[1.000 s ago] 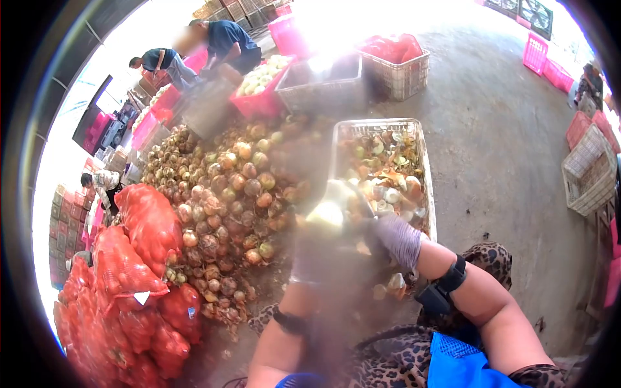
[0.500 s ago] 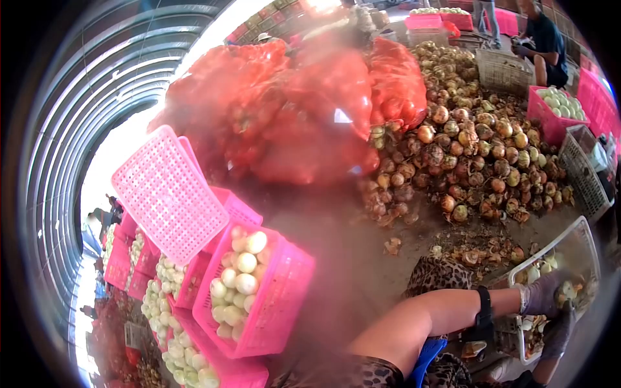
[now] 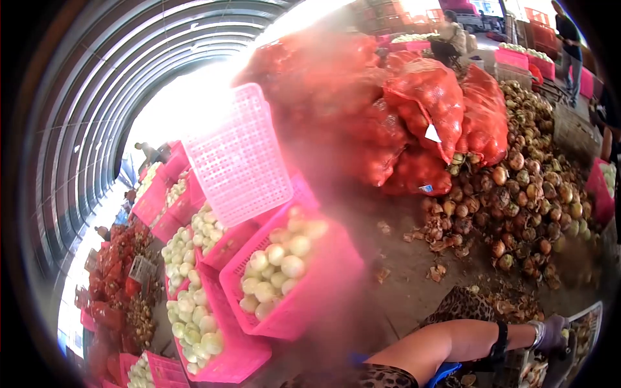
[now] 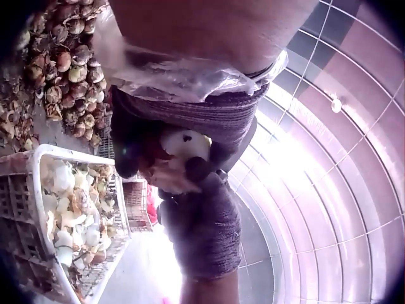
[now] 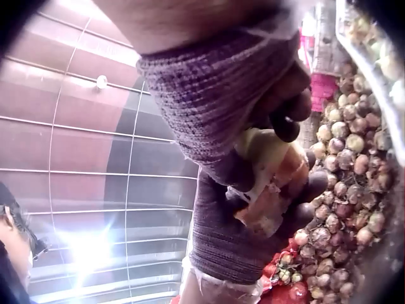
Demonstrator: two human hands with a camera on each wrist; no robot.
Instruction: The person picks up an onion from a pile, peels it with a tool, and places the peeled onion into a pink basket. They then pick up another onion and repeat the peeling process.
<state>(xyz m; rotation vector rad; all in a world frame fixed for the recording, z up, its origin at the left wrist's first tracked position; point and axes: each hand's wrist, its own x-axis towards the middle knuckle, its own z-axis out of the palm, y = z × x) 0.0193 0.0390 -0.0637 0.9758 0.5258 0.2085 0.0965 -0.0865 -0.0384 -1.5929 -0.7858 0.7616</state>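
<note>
Both hands wear dark purple knit gloves and meet at a partly peeled onion (image 5: pixel 262 149), low at the right edge of the head view. My left hand (image 5: pixel 231 244), with clear plastic at its cuff, holds the onion from beneath, fingers curled around it. Brown, papery onion skin (image 4: pixel 169 176) hangs loose off the pale flesh. In the left wrist view my right hand (image 4: pixel 202 221) has its thumb against the onion and pinches the skin. A white crate (image 4: pixel 39 209) of peelings and onion pieces stands beside the hands.
A heap of unpeeled onions (image 3: pixel 517 200) spreads over the floor ahead. Full red mesh sacks (image 3: pixel 424 107) are piled beside it. On the left stand pink crates (image 3: pixel 310 291) of peeled onions, with an empty pink crate (image 3: pixel 239 155) tilted on top. Other people are farther back.
The head view has swung left, from the peelings crate toward the pink crates and sacks. Both hands now appear at its lower right edge, still together at the onion.
</note>
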